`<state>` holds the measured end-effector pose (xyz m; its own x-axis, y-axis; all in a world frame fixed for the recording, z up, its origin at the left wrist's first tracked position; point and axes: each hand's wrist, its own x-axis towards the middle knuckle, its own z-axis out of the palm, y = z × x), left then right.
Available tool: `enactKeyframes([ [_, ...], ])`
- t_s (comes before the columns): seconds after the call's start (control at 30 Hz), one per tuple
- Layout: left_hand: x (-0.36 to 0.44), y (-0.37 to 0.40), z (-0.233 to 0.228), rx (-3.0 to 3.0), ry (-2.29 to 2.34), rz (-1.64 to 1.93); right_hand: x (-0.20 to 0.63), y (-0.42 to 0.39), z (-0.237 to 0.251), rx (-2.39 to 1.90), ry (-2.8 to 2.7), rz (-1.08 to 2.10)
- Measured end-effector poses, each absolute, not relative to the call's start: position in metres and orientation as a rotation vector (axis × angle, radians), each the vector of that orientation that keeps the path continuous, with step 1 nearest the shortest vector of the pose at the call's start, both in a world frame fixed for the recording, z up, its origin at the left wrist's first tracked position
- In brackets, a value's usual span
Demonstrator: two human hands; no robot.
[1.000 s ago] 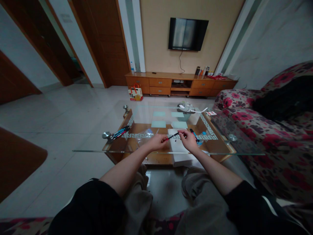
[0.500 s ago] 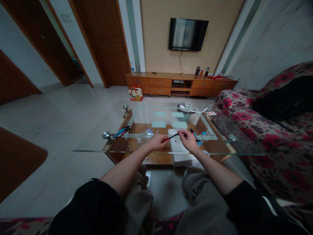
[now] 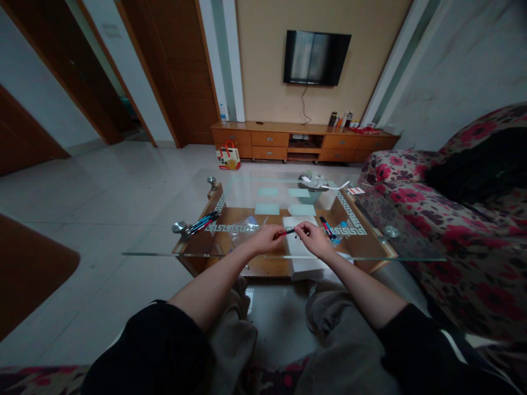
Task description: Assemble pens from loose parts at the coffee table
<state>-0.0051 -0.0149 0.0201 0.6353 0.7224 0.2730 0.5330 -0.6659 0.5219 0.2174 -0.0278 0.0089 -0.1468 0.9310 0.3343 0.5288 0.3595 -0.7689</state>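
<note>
A black and red pen (image 3: 290, 231) is held crosswise between my two hands above the glass coffee table. My left hand (image 3: 269, 238) pinches its red end. My right hand (image 3: 309, 238) has its fingers closed around the black end, covering much of it. To the right of my right hand lie several pens (image 3: 328, 227) with red, blue and black parts. Another bunch of pens (image 3: 201, 222), blue and black, rests at the table's left side. A white box (image 3: 304, 258) shows beneath my right hand.
The glass tabletop (image 3: 242, 192) has a front edge close to my knees. A clear plastic bag (image 3: 244, 229) lies left of my hands. Toward the back right stands a basket (image 3: 310, 195). A flowered sofa (image 3: 461, 241) borders the right side.
My right hand has moved left along the pen, closer to my left hand, so less of the black part shows. My left hand stays nearly in place.
</note>
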Motion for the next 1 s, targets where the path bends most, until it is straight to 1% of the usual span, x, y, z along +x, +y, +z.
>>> enactKeyframes([
  [0.43, -0.0045, -0.0140, 0.0170, 2.481, 0.925, 0.792, 0.2153, -0.0295, 0.0075, -1.208, -1.953, 0.613],
  [0.8, -0.0045, -0.0144, 0.0227, 2.476, 0.991, 0.722, 0.2145, -0.0309, 0.0092, -1.225, -1.972, 0.637],
  [1.0, -0.0038, -0.0136, 0.0215, 2.459, 0.986, 0.742, 0.2152, -0.0304, 0.0095, -1.242, -1.953, 0.622],
])
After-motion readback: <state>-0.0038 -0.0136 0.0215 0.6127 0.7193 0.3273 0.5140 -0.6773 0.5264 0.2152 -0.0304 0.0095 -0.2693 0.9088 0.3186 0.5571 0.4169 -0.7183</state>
